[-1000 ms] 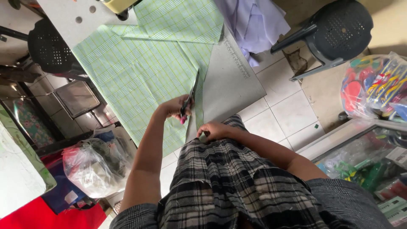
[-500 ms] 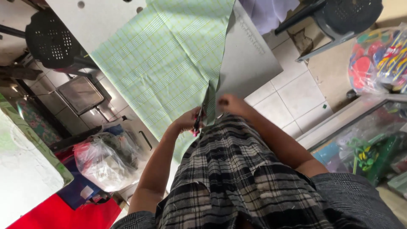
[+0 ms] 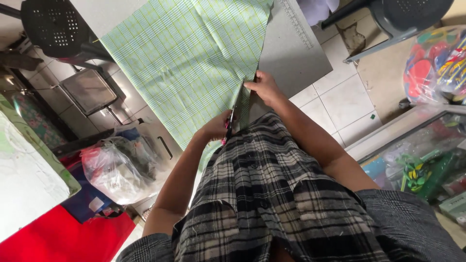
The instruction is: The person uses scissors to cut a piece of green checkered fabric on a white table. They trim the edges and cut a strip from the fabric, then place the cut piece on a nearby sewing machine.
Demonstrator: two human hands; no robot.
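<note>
A green and white checked fabric (image 3: 189,63) is spread over a grey table (image 3: 296,53). My left hand (image 3: 213,130) is closed on a pair of scissors (image 3: 229,127) with pink handles, and the blades point into the cloth's near edge. My right hand (image 3: 263,87) pinches the fabric's edge just beyond the scissors, next to the bare grey table top. Both forearms reach out over my black and white plaid shirt (image 3: 272,194).
A dark plastic chair (image 3: 53,26) stands at the upper left and another (image 3: 388,19) at the upper right. A clear plastic bag (image 3: 114,170) sits on the floor at left, above red cloth (image 3: 63,237). A glass display case (image 3: 417,155) with colourful goods is at right.
The view has shifted, so the fabric and table now sit closer and more central. My right hand has moved further up the fabric's edge, and my left hand with the scissors follows behind it.
</note>
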